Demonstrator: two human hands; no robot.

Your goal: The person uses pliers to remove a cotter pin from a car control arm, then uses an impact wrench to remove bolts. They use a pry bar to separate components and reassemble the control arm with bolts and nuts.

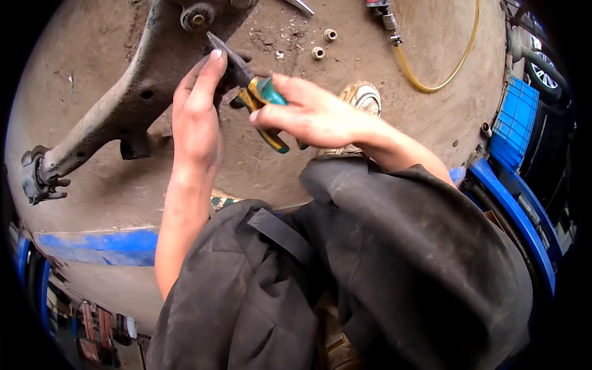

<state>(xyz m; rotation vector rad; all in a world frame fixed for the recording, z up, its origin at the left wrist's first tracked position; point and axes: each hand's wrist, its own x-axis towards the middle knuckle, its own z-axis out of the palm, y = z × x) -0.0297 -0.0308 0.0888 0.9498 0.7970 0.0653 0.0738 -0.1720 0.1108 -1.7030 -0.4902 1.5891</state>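
Note:
My right hand (308, 111) is closed round a pair of pliers (237, 58) with green and yellow handles. The pointed jaws reach up and left, near the bolted round end (197, 18) of a dirty metal suspension arm (117, 92). My left hand (198, 114) is beside the jaws, its thumb up along them. The left fingers curl behind a dark part close to the jaws. What they grip there is mostly hidden. The metal arm runs from the top down to a bracketed joint (43, 176) at the far left.
Two small metal sockets (317, 53) stand on the dirty floor beyond my right hand. A yellow hose (425, 86) with a metal coupling curves at the upper right. A shiny metal tool (301, 6) lies at the top edge. A blue crate (513, 123) is at the right.

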